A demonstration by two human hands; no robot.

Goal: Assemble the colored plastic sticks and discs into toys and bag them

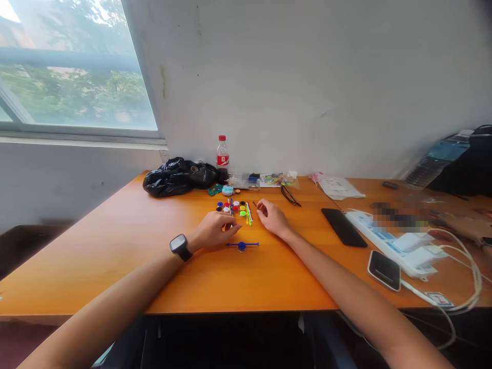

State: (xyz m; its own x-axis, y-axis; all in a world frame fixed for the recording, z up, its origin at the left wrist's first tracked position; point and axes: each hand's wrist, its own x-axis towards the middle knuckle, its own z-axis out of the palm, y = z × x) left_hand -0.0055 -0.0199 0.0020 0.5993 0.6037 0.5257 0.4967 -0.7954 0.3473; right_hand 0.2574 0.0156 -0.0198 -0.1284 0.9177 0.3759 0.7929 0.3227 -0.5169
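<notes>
My left hand, with a black watch at the wrist, hovers low over the near side of a cluster of small coloured discs. Its fingers are apart, bent, and partly hidden behind the back of the hand; I make out nothing in them. Right of the cluster, my right hand has its fingers curled together, with a thin dark stick showing at the fingertips. Yellow, green and white arrow sticks lie between the hands. Nearer me is a blue arrow with a blue disc at its middle.
Behind stand a black plastic bag, a cola bottle, a round tin and clear packaging. Black glasses lie right of them. Farther right are a phone, a power strip, cables and another person's hand.
</notes>
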